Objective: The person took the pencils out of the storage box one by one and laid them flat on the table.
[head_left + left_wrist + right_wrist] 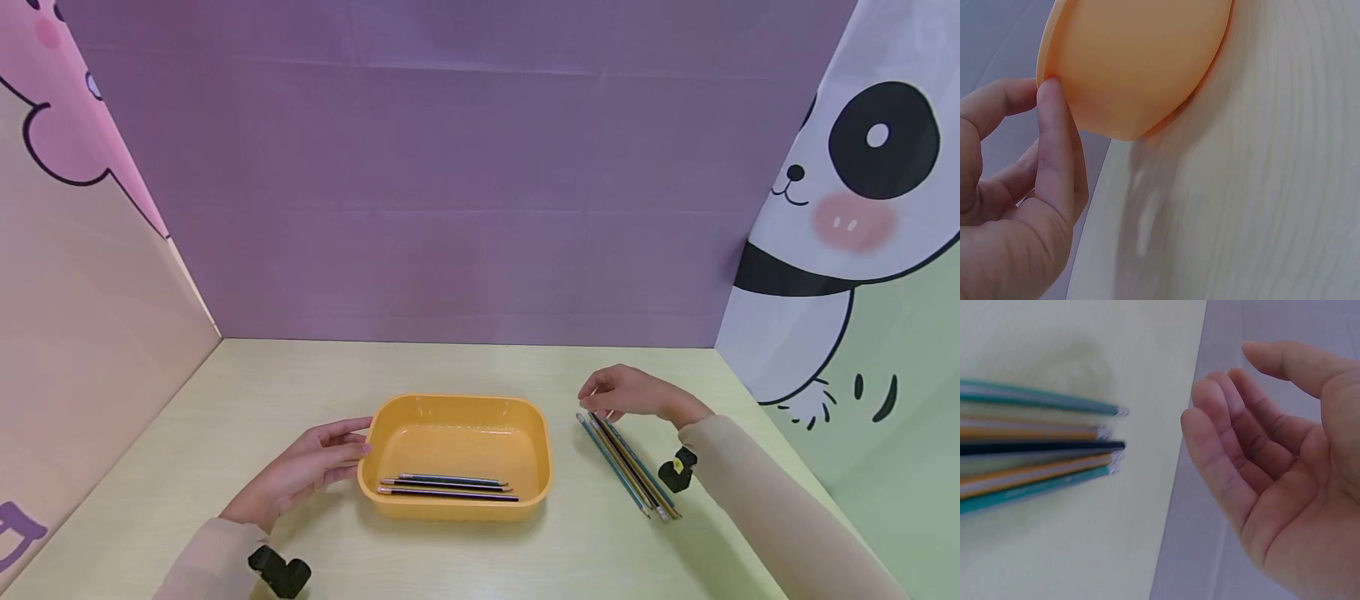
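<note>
A yellow plastic tray [453, 417] stands in the middle of the table, with several dark pencils [450, 494] lying along its near side. My left hand [318, 461] is at the tray's left rim; the left wrist view shows its thumb and a finger pinching the edge. To the right of the tray lies a loose bundle of pencils [633, 467], some teal, some gold-striped, one black [1035, 449]. Just above their far ends hovers my right hand [626, 392], fingers loosely bent. The right wrist view shows a gap between the fingertips [1197, 428] and the pencils, and nothing held.
The pale wooden table [300, 375] meets a purple cloth wall [450, 208] at the back. A printed panel with a pink figure [75, 142] rises on the left, and one with a panda [847, 225] on the right.
</note>
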### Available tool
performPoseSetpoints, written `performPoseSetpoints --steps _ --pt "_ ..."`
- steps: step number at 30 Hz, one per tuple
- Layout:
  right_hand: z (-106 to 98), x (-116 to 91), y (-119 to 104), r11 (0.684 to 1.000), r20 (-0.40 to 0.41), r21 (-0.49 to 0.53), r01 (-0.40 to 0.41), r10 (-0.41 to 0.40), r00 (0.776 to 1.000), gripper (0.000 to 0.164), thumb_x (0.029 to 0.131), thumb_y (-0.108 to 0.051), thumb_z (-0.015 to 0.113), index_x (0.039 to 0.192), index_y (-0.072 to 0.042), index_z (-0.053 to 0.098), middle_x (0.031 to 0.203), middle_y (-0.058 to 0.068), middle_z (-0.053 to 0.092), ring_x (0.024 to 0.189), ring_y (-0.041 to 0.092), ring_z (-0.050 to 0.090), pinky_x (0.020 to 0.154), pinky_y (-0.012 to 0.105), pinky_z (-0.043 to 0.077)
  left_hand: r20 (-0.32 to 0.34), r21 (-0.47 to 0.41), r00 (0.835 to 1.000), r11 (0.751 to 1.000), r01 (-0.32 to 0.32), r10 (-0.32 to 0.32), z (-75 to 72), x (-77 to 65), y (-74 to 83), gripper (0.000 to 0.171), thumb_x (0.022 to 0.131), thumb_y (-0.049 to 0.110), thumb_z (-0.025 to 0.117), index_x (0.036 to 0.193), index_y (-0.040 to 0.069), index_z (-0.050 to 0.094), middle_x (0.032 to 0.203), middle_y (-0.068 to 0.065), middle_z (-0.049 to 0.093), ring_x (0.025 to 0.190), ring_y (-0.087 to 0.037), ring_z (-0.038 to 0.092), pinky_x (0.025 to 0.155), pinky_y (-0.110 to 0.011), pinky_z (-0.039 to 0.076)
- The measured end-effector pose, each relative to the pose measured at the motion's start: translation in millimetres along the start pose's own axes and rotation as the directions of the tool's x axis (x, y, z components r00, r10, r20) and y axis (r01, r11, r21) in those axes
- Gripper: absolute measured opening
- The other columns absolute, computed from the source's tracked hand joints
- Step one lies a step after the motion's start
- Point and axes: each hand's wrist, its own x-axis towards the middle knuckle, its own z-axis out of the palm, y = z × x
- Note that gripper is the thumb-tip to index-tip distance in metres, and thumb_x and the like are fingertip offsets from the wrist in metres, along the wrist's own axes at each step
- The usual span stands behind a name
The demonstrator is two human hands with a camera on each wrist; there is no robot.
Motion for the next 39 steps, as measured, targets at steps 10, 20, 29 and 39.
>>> performPoseSetpoints --steps 10,20,29,39 --pt "6 11 -33 0.999 0.04 -0.023 0.047 -0.046 0.998 0.024 0.097 -0.019 0.063 0.112 -0.001 0.066 0.089 0.005 0.066 0.08 0.022 0.062 0.078 0.04 0.058 -0.003 0.004 1.0 1.0 0.009 -0.009 -0.8 -0.3 1.4 0.069 0.098 0.011 0.066 0.151 -0.013 0.029 0.111 -0.011 0.058 0.097 -0.017 0.066 0.087 -0.03 0.057" --pt "18 29 -62 0.994 0.088 -0.075 0.077 -0.07 0.994 0.016 0.097 -0.021 0.066 0.107 -0.008 0.068 0.091 0.007 0.067 0.09 0.037 0.063 0.074 0.034 0.058 -0.01 0.003 1.0 1.0 0.013 -0.013 0.0 -0.8 2.7 0.07 0.097 0.01 0.067 0.15 -0.013 0.029 0.111 -0.01 0.057 0.096 -0.016 0.065 0.085 -0.029 0.058" --pt "34 41 -85 0.986 0.135 -0.121 0.114 -0.098 0.986 0.018 0.097 -0.021 0.068 0.108 -0.008 0.068 0.09 0.01 0.07 0.077 0.023 0.063 0.075 0.034 0.058 -0.012 0.009 1.0 1.0 0.014 -0.014 0.8 -1.3 3.1 0.07 0.097 0.011 0.067 0.15 -0.013 0.029 0.109 -0.009 0.057 0.097 -0.016 0.065 0.086 -0.029 0.058" --pt "49 53 -109 0.975 0.218 -0.152 0.163 -0.128 0.968 0.019 0.096 -0.02 0.068 0.11 -0.007 0.068 0.095 0.013 0.071 0.084 0.032 0.066 0.073 0.03 0.057 -0.026 0.014 0.999 1.0 0.02 -0.02 1.9 -1.2 3.9 0.07 0.096 0.01 0.067 0.15 -0.013 0.029 0.109 -0.009 0.057 0.097 -0.016 0.065 0.086 -0.029 0.058"
